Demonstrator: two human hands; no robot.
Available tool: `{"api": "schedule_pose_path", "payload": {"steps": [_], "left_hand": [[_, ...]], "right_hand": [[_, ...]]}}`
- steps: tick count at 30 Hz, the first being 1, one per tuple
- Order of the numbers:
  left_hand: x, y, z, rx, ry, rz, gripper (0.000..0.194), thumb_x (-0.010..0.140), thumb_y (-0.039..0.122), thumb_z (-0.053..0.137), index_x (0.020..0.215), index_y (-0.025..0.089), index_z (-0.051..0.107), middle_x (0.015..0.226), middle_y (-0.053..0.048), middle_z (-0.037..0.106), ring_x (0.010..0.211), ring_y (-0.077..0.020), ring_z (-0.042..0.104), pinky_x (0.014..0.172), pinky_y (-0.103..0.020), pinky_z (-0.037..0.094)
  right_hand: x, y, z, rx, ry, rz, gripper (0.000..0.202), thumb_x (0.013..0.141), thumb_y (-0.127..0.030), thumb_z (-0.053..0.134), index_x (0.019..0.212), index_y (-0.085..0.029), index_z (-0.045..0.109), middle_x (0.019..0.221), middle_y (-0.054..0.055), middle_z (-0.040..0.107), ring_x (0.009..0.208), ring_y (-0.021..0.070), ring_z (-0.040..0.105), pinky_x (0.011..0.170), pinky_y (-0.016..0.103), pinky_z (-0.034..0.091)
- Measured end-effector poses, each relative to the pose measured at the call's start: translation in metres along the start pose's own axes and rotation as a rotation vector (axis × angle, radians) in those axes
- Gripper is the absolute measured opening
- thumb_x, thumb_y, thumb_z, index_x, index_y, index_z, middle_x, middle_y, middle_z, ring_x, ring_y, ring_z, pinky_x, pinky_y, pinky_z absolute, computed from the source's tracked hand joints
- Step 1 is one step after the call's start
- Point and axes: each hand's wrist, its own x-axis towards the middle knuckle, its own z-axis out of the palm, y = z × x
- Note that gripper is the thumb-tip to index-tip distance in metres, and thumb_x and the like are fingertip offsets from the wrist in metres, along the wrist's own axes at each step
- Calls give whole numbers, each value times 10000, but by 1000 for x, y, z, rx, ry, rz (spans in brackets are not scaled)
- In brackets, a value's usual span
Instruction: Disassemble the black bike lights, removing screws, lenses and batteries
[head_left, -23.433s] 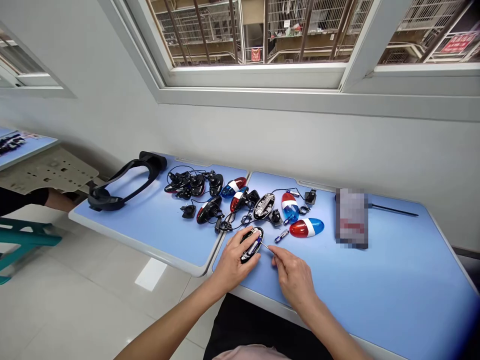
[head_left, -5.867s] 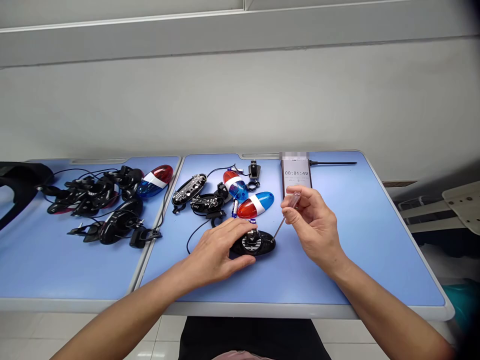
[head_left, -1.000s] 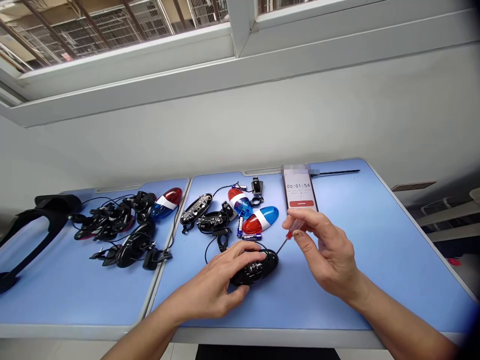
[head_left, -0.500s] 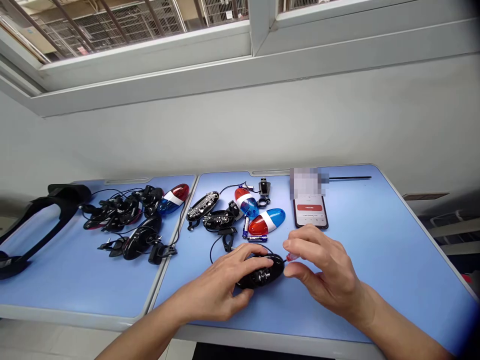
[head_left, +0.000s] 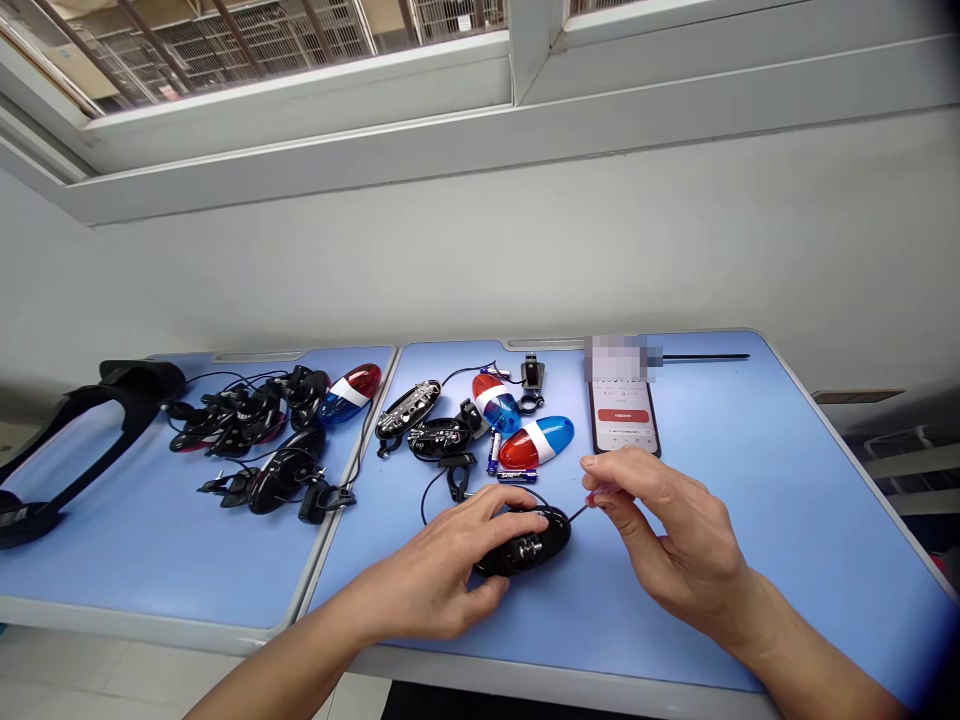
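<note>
Light floor tiles (head_left: 112, 662) show below the front edge of the bench (head_left: 600, 630). The bench has two blue tops with pale rims, meeting at a seam that runs from front edge to back edge. A strip of blue surface separates the work from the front edge.

On the right-hand top, the left hand (head_left: 439, 570) lies over the black housing (head_left: 538, 547); its fingers are moderately spread and curved across the housing, thumb along the near side. The right hand (head_left: 679, 545) pinches the screwdriver (head_left: 598, 497) between thumb and forefinger. The shaft slants down to the right end of the housing; the tip appears to make contact, but the view does not resolve it.

Behind the housing lie batteries (head_left: 517, 477), their print too small to read, red-and-blue covers (head_left: 536, 443) and open housings (head_left: 409, 410). Toward the back edge, the phone (head_left: 625, 405) displays a red button; its characters are not legible and its upper part is pixelated. Left of the seam lie black units (head_left: 285, 475) and a black frame (head_left: 82, 440).

Plain blue surface extends from the phone to the right edge, and along the front of the left-hand top. The back edge runs beside a grey wall (head_left: 450, 270) under a barred window (head_left: 262, 60).
</note>
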Motion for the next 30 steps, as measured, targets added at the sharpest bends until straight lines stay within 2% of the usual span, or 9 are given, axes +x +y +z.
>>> {"api": "schedule_pose_path", "payload": {"steps": [6, 12, 15, 18, 21, 24, 26, 28, 30], "left_hand": [[-1, -1, 1, -28, 13, -22, 741, 744, 15, 557, 1413, 318, 455, 1459, -62, 453, 1335, -263, 464, 1111, -425, 428], [2, -2, 0, -50, 6, -24, 756, 734, 2, 564, 1410, 321, 454, 1448, -51, 449, 1331, -244, 456, 1112, -399, 422], [2, -2, 0, -65, 9, -17, 759, 730, 1, 563, 1411, 317, 456, 1436, -54, 457, 1329, -243, 457, 1121, -401, 411], [1, -1, -1, -74, 9, -22, 747, 734, 7, 563, 1408, 313, 463, 1434, -57, 458, 1320, -246, 464, 1118, -405, 412], [1, -1, -1, -76, 3, -27, 747, 733, 3, 561, 1406, 312, 466, 1432, -58, 460, 1325, -251, 459, 1120, -407, 409], [0, -1, -1, -78, -3, -34, 760, 737, 0, 556, 1415, 327, 454, 1431, -54, 458, 1321, -253, 460, 1117, -417, 411], [0, -2, -1, -80, -5, -42, 756, 747, 7, 553, 1418, 340, 448, 1432, -51, 455, 1302, -251, 475, 1094, -417, 434], [-1, -1, -1, -80, -6, -45, 754, 751, 12, 553, 1418, 347, 446, 1432, -45, 456, 1289, -249, 484, 1074, -412, 453], [-1, -1, -1, -83, -8, -49, 749, 751, 14, 555, 1413, 347, 450, 1429, -40, 459, 1282, -246, 488, 1076, -414, 455]], "right_hand": [[-2, 0, 4, 8, -17, -72, 485, 894, 60, 499, 1318, -177, 513, 970, 62, 652, 832, 155, 600, 703, 299, 543], [-1, 1, 1, 66, -63, -4, 444, 908, 65, 469, 1288, -160, 514, 945, 53, 623, 852, 139, 590, 724, 285, 536], [0, 2, 0, 98, -112, -31, 399, 915, 35, 494, 1254, -173, 527, 957, 55, 623, 875, 149, 589, 736, 293, 540], [-1, 4, 0, -7, -64, -43, 375, 902, -6, 579, 1225, -196, 559, 967, 58, 595, 866, 154, 581, 703, 281, 538], [-2, 5, 0, -108, -16, 9, 429, 903, 18, 557, 1251, -232, 575, 950, 47, 592, 821, 141, 584, 677, 268, 532], [-1, 3, -3, 22, -55, 101, 563, 936, -13, 520, 1433, -258, 422, 916, 23, 647, 832, 147, 627, 755, 300, 567], [1, 1, -6, 139, -117, 157, 584, 955, -45, 507, 1473, -266, 353, 922, 11, 679, 865, 149, 658, 812, 320, 581], [3, 1, -9, 169, -184, 172, 509, 961, -54, 496, 1412, -278, 427, 962, 15, 692, 895, 151, 667, 804, 317, 585], [4, 2, -10, 97, -182, 157, 435, 955, -54, 507, 1330, -274, 514, 1016, 33, 685, 905, 160, 656, 783, 324, 579]]}}
